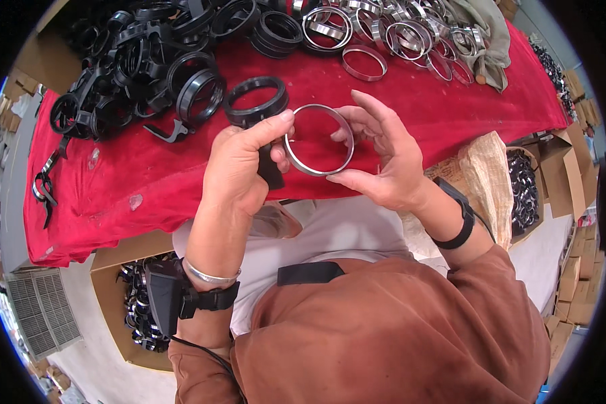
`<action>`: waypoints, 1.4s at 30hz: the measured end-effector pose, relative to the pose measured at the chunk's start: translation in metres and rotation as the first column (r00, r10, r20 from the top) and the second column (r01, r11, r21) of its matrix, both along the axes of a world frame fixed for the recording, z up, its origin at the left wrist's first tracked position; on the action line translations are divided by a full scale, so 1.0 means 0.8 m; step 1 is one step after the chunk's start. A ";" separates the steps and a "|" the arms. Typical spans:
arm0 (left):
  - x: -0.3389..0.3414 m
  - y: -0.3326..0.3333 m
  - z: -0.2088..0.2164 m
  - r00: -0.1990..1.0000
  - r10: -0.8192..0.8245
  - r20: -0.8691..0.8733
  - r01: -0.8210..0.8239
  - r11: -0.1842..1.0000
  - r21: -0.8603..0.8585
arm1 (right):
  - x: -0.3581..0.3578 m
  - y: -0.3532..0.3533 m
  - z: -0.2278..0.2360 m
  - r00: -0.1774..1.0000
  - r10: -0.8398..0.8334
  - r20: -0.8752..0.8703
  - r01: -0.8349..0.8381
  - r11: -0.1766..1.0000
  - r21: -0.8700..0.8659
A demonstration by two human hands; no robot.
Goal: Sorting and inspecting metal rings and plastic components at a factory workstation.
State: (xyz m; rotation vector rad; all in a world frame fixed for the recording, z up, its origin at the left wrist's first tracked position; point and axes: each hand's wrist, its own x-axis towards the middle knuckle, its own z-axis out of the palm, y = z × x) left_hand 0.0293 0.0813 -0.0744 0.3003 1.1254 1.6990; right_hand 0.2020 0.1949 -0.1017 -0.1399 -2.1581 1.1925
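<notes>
A thin silver metal ring (296, 160) stands nearly upright between my two hands above the front of the red-covered table. My left hand (239, 158) is closed round a black plastic ring with a handle (271, 168), whose round part sits above the knuckles. The left thumb tip touches the metal ring's left edge. On the other side, my right hand (384, 151) curves about the metal ring, thumb at its lower edge and other fingertips by its right side. The index finger points up, away from the ring.
Black plastic rings (135, 67) are heaped at the back left of the red cloth (161, 168). Silver rings (364, 62) lie at the back right near a grey-green cloth bag (488, 40). Cardboard boxes of dark parts (108, 289) stand below on both sides, with a woven sack (488, 172) at right.
</notes>
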 end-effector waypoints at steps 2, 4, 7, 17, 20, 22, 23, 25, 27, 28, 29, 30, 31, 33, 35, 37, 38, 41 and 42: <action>-0.002 0.000 0.000 0.997 0.002 0.072 -0.002 1.000 -0.001 | -0.002 -0.004 0.005 1.000 0.007 0.001 -0.007 0.987 -0.162; 0.000 -0.001 0.001 0.995 0.038 0.089 -0.031 0.997 -0.071 | -0.005 -0.006 0.012 0.998 0.030 -0.060 -0.046 0.958 -0.284; 0.003 -0.004 -0.002 0.997 0.032 0.072 -0.029 0.998 -0.051 | -0.010 -0.014 0.031 0.996 0.030 -0.086 -0.055 0.950 -0.308; -0.007 -0.013 -0.007 0.998 -0.048 0.038 0.047 0.999 0.024 | -0.031 -0.016 0.058 0.998 -0.039 -0.040 0.042 0.997 0.065; -0.005 -0.011 -0.001 0.997 -0.028 -0.071 0.035 0.995 0.095 | -0.037 -0.009 0.065 1.000 0.007 -0.005 -0.005 0.960 0.279; -0.008 -0.010 -0.003 0.998 -0.024 -0.061 0.030 0.993 0.111 | -0.038 -0.010 0.070 0.999 0.027 0.026 -0.034 0.962 0.271; -0.009 -0.010 -0.004 0.996 -0.017 -0.093 0.031 0.988 0.150 | -0.039 -0.010 0.071 0.997 0.047 0.055 -0.060 0.962 0.266; -0.012 -0.011 -0.006 0.990 -0.028 -0.139 0.057 0.977 0.205 | -0.042 -0.006 0.068 0.996 0.082 0.034 -0.088 0.961 0.263; -0.009 -0.013 -0.003 0.988 -0.039 -0.150 0.069 0.977 0.200 | -0.045 -0.001 0.063 0.993 0.118 0.013 -0.117 0.958 0.263; -0.008 -0.013 -0.003 0.985 -0.050 -0.166 0.082 0.977 0.196 | -0.046 0.003 0.059 0.994 0.111 -0.009 -0.103 0.952 0.289; -0.008 -0.015 -0.004 0.985 -0.048 -0.165 0.081 0.977 0.197 | -0.046 0.005 0.055 0.994 0.105 -0.031 -0.090 0.945 0.315; -0.008 -0.016 -0.006 0.981 -0.052 -0.187 0.088 0.978 0.188 | -0.045 0.005 0.050 0.994 0.107 -0.029 -0.092 0.945 0.315; -0.008 -0.017 -0.006 0.976 -0.057 -0.211 0.097 0.979 0.182 | -0.044 0.006 0.046 0.995 0.089 -0.050 -0.081 0.986 0.147; -0.005 -0.018 -0.002 0.991 -0.042 -0.130 0.066 0.981 0.184 | -0.040 0.014 0.036 0.994 0.071 -0.081 -0.077 0.994 -0.075; -0.004 -0.018 -0.001 0.998 -0.022 -0.051 0.031 0.983 0.184 | -0.034 0.019 0.029 0.996 0.071 -0.055 -0.085 0.948 -0.307; -0.002 -0.018 0.000 0.993 0.012 0.115 -0.029 0.988 0.151 | -0.031 0.026 0.023 0.992 0.116 -0.042 -0.120 0.818 -0.562; -0.002 -0.017 0.000 0.993 0.009 0.117 -0.028 0.987 0.155 | -0.030 0.026 0.022 0.993 0.114 -0.040 -0.117 0.821 -0.559; -0.002 -0.017 0.002 0.982 0.001 0.189 -0.032 0.986 0.166 | -0.026 0.022 0.021 0.992 0.114 -0.047 -0.115 0.726 -0.678; -0.001 -0.017 0.004 0.956 -0.022 0.292 -0.030 0.984 0.175 | -0.025 0.021 0.020 0.992 0.113 -0.049 -0.116 0.730 -0.674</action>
